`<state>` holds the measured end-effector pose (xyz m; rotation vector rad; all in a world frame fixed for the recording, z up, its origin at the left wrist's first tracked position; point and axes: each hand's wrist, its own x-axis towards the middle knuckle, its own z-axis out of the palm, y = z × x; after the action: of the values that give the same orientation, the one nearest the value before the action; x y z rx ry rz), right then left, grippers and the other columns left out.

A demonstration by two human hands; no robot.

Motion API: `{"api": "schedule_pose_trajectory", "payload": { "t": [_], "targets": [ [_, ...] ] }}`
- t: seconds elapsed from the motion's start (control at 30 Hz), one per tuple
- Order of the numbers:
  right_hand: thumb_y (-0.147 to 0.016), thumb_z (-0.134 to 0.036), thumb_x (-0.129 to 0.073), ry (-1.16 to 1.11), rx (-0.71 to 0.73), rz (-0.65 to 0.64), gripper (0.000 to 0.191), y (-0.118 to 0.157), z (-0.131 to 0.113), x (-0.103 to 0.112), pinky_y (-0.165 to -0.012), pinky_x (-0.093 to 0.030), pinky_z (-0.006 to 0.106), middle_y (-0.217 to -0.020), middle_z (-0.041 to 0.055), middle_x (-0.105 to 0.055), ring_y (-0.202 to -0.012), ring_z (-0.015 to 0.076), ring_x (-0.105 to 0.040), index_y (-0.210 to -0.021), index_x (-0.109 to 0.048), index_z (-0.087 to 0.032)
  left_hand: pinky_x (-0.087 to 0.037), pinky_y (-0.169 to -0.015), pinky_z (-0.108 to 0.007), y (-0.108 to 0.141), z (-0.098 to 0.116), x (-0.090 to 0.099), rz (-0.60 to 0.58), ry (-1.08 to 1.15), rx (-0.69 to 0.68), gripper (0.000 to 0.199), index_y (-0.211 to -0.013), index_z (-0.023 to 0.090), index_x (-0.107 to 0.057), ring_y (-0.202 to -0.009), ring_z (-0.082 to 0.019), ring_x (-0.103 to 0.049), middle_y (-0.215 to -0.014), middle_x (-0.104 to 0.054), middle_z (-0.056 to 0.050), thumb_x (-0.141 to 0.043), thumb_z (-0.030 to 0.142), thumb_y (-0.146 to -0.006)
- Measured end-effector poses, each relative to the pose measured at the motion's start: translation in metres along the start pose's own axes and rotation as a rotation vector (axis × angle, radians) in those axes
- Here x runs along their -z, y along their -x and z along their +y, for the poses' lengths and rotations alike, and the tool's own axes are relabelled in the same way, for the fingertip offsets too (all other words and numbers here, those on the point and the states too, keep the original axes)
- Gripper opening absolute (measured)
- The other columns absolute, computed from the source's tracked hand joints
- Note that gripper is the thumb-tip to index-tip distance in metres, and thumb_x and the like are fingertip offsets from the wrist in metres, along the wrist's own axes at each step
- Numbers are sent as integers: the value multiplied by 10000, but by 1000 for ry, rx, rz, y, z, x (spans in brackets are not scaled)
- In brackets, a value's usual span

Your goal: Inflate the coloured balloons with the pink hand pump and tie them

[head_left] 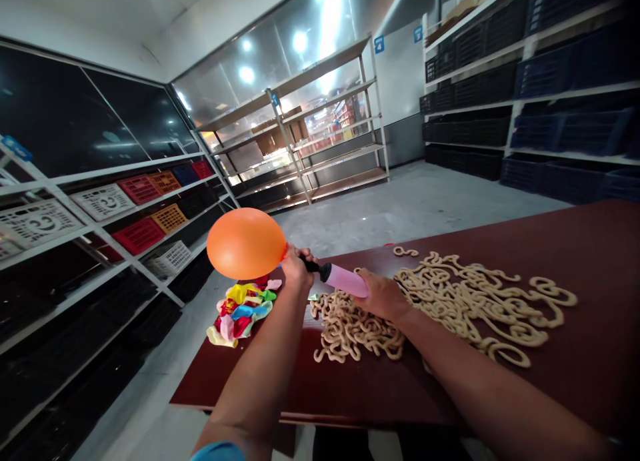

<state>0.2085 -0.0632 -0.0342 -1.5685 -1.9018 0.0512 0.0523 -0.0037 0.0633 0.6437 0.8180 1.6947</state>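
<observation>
An inflated orange balloon (246, 243) sits on the black nozzle end of a hand pump, left of centre. My left hand (296, 266) is closed around the balloon's neck at the nozzle. The pump's pink barrel (346, 281) is gripped by my right hand (383, 294), with fingers wrapped round its near end. Below the orange balloon, a heap of flat balloons (243, 312) in several colours lies on the dark red table (240, 381). Under and beside my right hand spread piles of beige, curly, tube-like pieces (357, 331), some hidden by my right forearm.
Shelves with coloured crates (143, 189) run along the left wall. A metal rack (305, 147) stands at the back by a glass wall. Dark crates (575, 131) fill the shelving on the right. The table's left edge drops to a grey floor (150, 381).
</observation>
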Motion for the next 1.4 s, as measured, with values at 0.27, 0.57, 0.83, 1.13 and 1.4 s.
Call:
{"api": "schedule_pose_trajectory", "payload": {
  "t": [0.27, 0.57, 0.83, 1.13, 1.4],
  "targets": [
    [-690, -351, -589, -12, 48, 15, 403, -4, 3, 2, -637, -377, 270, -877, 33, -638, -766, 187, -604, -1058, -491, -217, -315, -409, -211, -29, 94, 9, 29, -51, -113, 307, -588, 193, -260, -369, -73, -333, -472, -351, 41, -434, 302, -815],
    [-662, -322, -610, 14, 5, 11, 474, 0, 2, -2, -645, -383, 277, -893, 47, -644, -769, 199, -610, -1107, -484, -216, -292, -400, -203, -23, 67, 8, 51, -23, -93, 292, -596, 191, -285, -364, -70, -322, -479, -358, 40, -416, 319, -823],
    [-686, -374, -592, 30, 41, 21, 442, 2, -2, 0, -630, -374, 274, -880, 49, -647, -758, 200, -613, -1083, -493, -205, -318, -414, -229, 6, 1, 5, 11, 18, 5, 325, -591, 198, -268, -373, -84, -351, -484, -381, 32, -453, 352, -810],
    [-675, -338, -602, 7, 64, 2, 446, -2, 1, 2, -651, -375, 274, -920, 44, -640, -789, 196, -603, -1089, -486, -220, -307, -406, -214, -28, 102, 22, 67, -31, -140, 263, -593, 192, -256, -364, -73, -321, -481, -340, 44, -414, 233, -800],
    [-669, -354, -619, 42, 15, -10, 434, 0, 3, 0, -644, -368, 269, -876, 45, -644, -761, 193, -603, -1063, -504, -214, -297, -409, -197, -23, 66, 16, 92, 17, -80, 304, -608, 191, -277, -367, -66, -326, -483, -363, 44, -420, 339, -831]
  ]
}}
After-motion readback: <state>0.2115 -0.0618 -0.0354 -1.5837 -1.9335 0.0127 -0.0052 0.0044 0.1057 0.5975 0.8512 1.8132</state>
